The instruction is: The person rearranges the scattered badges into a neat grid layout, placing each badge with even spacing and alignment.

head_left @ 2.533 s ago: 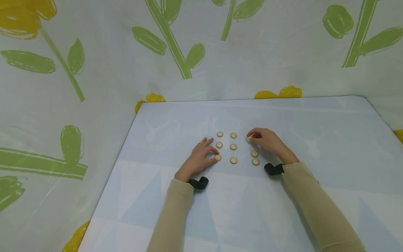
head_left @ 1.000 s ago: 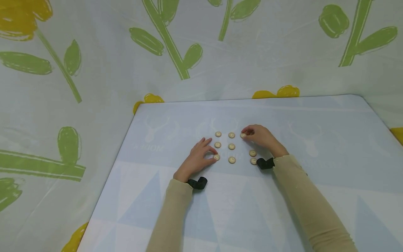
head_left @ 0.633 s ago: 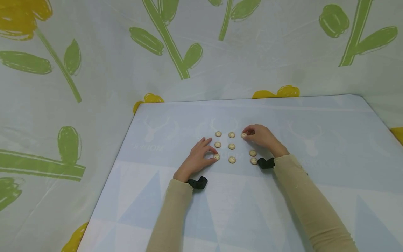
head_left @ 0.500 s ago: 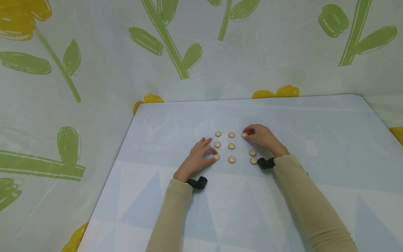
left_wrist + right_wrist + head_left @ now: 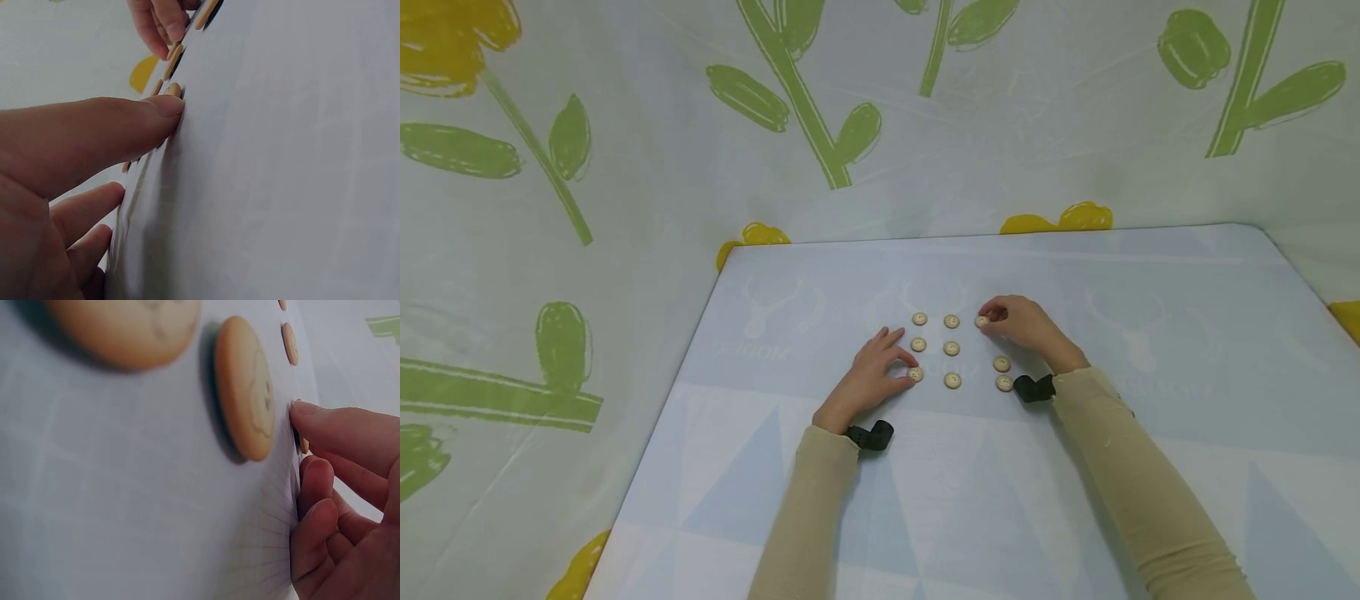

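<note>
Small round wooden discs with a dark line drawing lie in rough columns on the table. My left hand (image 5: 871, 379) pinches the nearest disc (image 5: 916, 375) of the left column between thumb and index finger, its other fingers spread on the table. At the far end of the right column, my right hand (image 5: 1026, 323) holds a disc (image 5: 982, 322) by thumb and fingertips, flat on the tabletop. In the right wrist view that disc (image 5: 304, 445) is mostly hidden behind the thumb. Two discs (image 5: 1002, 364) lie close together nearer me, beside the right wrist.
The middle column holds three discs (image 5: 952, 348); two more (image 5: 918, 344) lie beyond the left hand. A pale blue and white patterned cloth covers the table (image 5: 1157, 392). Behind it hangs a curtain (image 5: 1037, 125) with green leaves and yellow flowers. Each wrist wears a black camera (image 5: 874, 436).
Since the earliest frame, my right hand has slid its disc left and slightly away from me, level with the far row. Over the last half second it holds still. The left hand stays put.
</note>
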### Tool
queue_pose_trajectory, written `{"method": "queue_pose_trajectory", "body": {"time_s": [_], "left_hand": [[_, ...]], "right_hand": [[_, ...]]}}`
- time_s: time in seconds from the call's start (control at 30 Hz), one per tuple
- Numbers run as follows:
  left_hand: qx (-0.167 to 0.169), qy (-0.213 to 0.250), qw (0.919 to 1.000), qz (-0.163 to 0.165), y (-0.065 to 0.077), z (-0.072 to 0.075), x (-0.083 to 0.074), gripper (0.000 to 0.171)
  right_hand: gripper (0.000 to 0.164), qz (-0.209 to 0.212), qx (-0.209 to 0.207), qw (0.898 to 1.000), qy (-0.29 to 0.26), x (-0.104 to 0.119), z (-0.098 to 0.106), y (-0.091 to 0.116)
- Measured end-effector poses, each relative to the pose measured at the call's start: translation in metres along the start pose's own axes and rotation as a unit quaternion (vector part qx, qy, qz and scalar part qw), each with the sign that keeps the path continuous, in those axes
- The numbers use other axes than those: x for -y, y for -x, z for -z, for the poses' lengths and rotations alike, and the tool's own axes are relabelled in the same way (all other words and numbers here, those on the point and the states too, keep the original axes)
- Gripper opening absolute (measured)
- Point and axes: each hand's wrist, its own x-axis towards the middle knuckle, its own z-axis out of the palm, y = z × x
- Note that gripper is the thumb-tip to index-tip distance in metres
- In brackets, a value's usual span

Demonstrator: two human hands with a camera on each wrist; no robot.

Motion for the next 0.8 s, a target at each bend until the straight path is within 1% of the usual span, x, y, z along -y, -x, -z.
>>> {"method": "queue_pose_trajectory", "body": {"time_s": [0.23,0.53,0.8], "left_hand": [[0.002,0.001,1.0,0.0,0.0001,0.0003,-0.0001,0.016],[0.003,0.002,1.0,0.0,-0.0005,-0.0003,0.0006,0.016],[0.003,-0.001,1.0,0.001,-0.0004,-0.0008,0.0014,0.016]], "right_hand": [[0.027,-0.003,0.005,1.0,0.0,0.0026,0.0023,0.0021],[0.027,0.004,0.006,1.0,0.004,0.0011,0.0032,0.0025],[0.027,0.002,0.006,1.0,0.002,0.0008,0.0036,0.0025]]}}
